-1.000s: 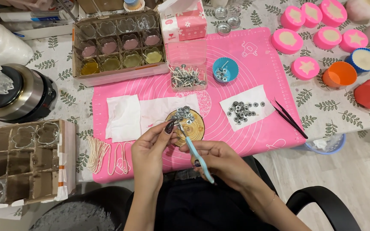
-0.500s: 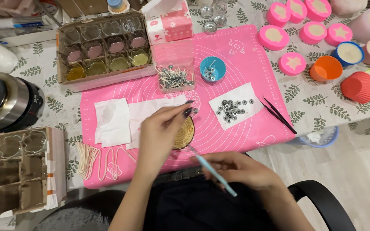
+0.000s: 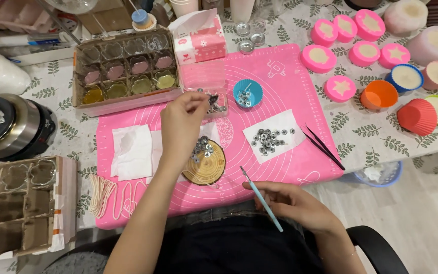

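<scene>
My left hand (image 3: 182,123) reaches forward over the pink mat (image 3: 290,86), its fingertips pinching a small metal piece at a clear box of metal wick holders (image 3: 218,104). Below it lies a round wooden slice (image 3: 207,168) with a small heap of metal holders on its upper edge. My right hand (image 3: 292,203) rests near my lap at the mat's front edge and holds a thin light-blue tool (image 3: 261,199) pointing up-left. A white paper (image 3: 275,138) with several metal holders lies to the right, and a blue cup (image 3: 248,93) holds more.
A cardboard tray of wax-filled moulds (image 3: 125,71) stands at the back left, a steel pot (image 3: 11,129) at far left, another cardboard tray (image 3: 19,203) at lower left. Pink, orange and red moulds (image 3: 376,56) crowd the right. Black tweezers (image 3: 323,147), white tissues (image 3: 133,151), wick strings (image 3: 105,190).
My left hand has left the wooden slice and stretched forward to the clear box of metal pieces. My right hand with the blue tool has drawn back toward my lap.
</scene>
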